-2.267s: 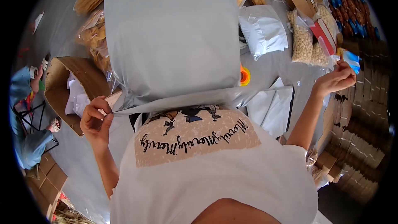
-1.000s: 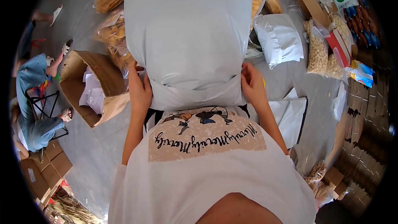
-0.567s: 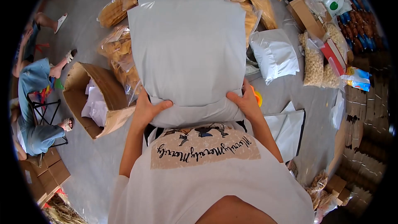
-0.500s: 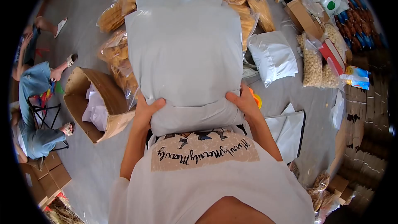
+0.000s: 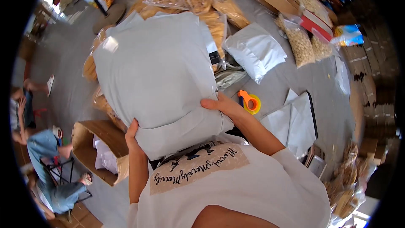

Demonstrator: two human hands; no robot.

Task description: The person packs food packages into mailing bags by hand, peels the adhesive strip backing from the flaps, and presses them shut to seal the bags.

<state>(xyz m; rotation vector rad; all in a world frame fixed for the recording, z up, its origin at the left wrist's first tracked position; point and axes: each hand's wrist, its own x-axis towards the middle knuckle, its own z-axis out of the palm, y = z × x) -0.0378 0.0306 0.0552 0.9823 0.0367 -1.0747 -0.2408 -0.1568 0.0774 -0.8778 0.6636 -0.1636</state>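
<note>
A large stuffed grey mailing bag [image 5: 156, 67] is held up in front of my body, its near edge folded over and close to my shirt. My left hand [image 5: 133, 138] grips the near left side, thumb pressed on the top face. On the near right side my right hand [image 5: 222, 104] holds it the same way; the fingers of both hands are hidden below. The bag tilts to the left and covers part of the floor behind it. Right of my right hand lies an orange tape dispenser [image 5: 250, 101] with yellow tape.
An open cardboard box [image 5: 122, 166] with white paper stands at the left, near seated people [image 5: 46, 156]. Another grey bag [image 5: 255, 50], clear bags of brown food [image 5: 230, 8] and bags of pale pieces [image 5: 298, 42] lie beyond. Flat grey mailers [image 5: 291, 122] rest at the right.
The stuffed bag has swung left and tilted, with both hands still on it. My view has turned, and the tape dispenser shows more fully now.
</note>
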